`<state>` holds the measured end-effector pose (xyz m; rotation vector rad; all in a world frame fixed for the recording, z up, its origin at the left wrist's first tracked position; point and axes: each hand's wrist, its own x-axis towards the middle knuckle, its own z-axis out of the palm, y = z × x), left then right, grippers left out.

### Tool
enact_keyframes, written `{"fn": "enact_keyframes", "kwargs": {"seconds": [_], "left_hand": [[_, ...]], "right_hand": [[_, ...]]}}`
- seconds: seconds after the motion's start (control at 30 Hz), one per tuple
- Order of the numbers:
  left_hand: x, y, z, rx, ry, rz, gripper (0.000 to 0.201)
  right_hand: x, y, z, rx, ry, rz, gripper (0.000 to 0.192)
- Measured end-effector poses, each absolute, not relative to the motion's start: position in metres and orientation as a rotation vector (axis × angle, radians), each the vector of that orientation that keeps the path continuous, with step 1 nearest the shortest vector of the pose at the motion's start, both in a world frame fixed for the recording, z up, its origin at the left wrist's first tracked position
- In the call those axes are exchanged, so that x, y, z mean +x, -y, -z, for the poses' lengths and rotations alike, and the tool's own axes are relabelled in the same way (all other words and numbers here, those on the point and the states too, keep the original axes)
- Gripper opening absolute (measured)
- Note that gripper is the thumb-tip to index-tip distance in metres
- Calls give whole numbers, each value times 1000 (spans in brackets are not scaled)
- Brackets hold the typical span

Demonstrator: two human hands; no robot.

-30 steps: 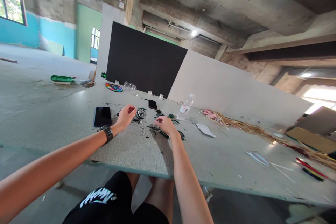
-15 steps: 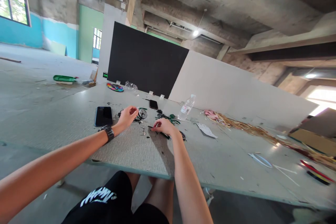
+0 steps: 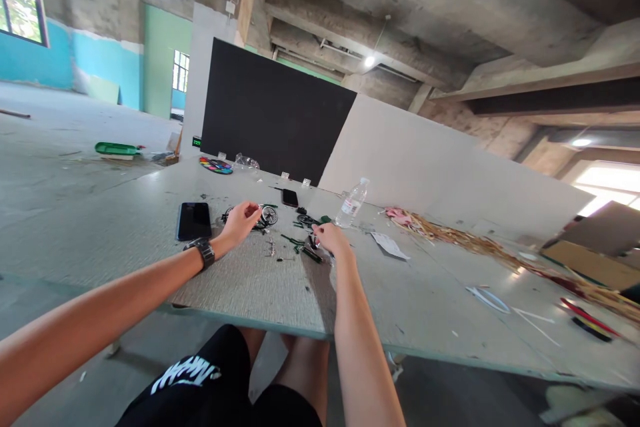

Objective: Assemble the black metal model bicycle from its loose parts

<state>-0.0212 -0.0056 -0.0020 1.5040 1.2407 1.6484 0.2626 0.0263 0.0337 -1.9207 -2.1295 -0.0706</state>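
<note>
My left hand, with a black watch on its wrist, curls its fingers on a small bicycle model whose spoked wheel shows just right of the fingertips. My right hand rests palm down on the grey table, fingertips among loose green and black parts. What the right fingers hold is too small to make out.
A black phone lies left of my left hand and a second phone lies beyond the parts. A plastic water bottle stands at the right. A paint palette lies far back. Straw-like scraps and sticks litter the right side.
My right hand has shifted a little right and away from me, from the dark strip to the parts behind it. My left hand has stayed at the model.
</note>
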Motion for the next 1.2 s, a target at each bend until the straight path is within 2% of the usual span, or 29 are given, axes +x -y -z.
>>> {"fn": "enact_keyframes", "kwargs": {"seconds": [0.23,0.33,0.43,0.63,0.77,0.87,0.97,1.1,1.2], "left_hand": [[-22,3,3,1532,-1216,-1617,42],[-22,5,3,1731,-1207,-1545,41],[-22,7,6,1904,-1136,-1451,35],[-22,6,10,1983,-1028,-1430,42],[-36,6,-1,2336,-1368,-1369,38],[-55,4,-4,2567,-1638,-1113,53],[-70,0,0,2617,-1703,-842,66],[-76,-5,1,2579,-1749,-757,60],[-73,-5,-2,2561,-1776,-763,50]], "right_hand": [[250,-19,-43,-1924,1953,46,44],[231,-11,-45,-1606,2011,-32,37],[203,-3,-43,-1269,2145,-121,39],[171,0,-35,-1068,2209,-214,25],[191,-4,-38,-1295,2073,-82,23],[212,-8,-40,-1633,1948,62,16],[228,-12,-38,-1874,1911,84,15],[234,-16,-33,-1971,1943,30,15],[231,-16,-32,-1883,1988,55,19]]}}
